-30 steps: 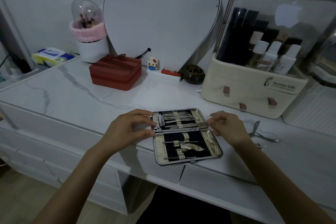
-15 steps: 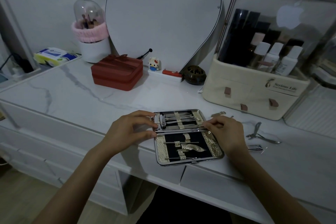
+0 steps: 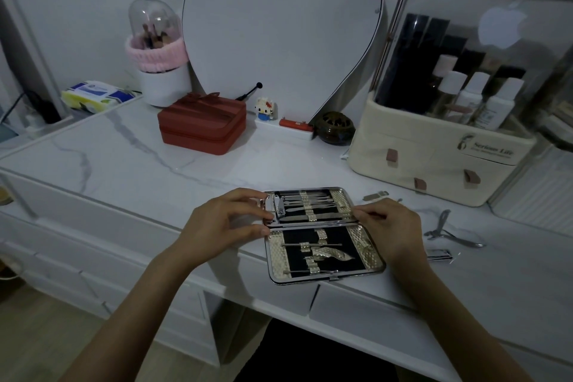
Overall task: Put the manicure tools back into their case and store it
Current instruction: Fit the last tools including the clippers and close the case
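The manicure case [image 3: 322, 276] lies open near the front edge of the marble tabletop [image 3: 124, 158], black lining with gold straps. Several metal tools sit strapped in its far half, a few in the near half. My left hand [image 3: 223, 223] pinches the case's left edge at the hinge. My right hand [image 3: 390, 229] holds a thin metal tool at the right end of the far half, its tip laid across the case. Loose on the table to the right lie cuticle nippers [image 3: 449, 231], a nail clipper [image 3: 438, 255] and a small metal piece [image 3: 375, 195].
A cream cosmetic organiser [image 3: 434, 161] with a clear lid stands at the back right. A red zip box [image 3: 201, 127], a brush holder [image 3: 161, 84], a mirror [image 3: 279, 25], a small figurine [image 3: 265, 108] and a dark jar [image 3: 335, 129] line the back. Drawers sit under the tabletop.
My right hand moved left onto the case's right edge and brought a thin tool across the far half. My left hand stayed on the left edge.
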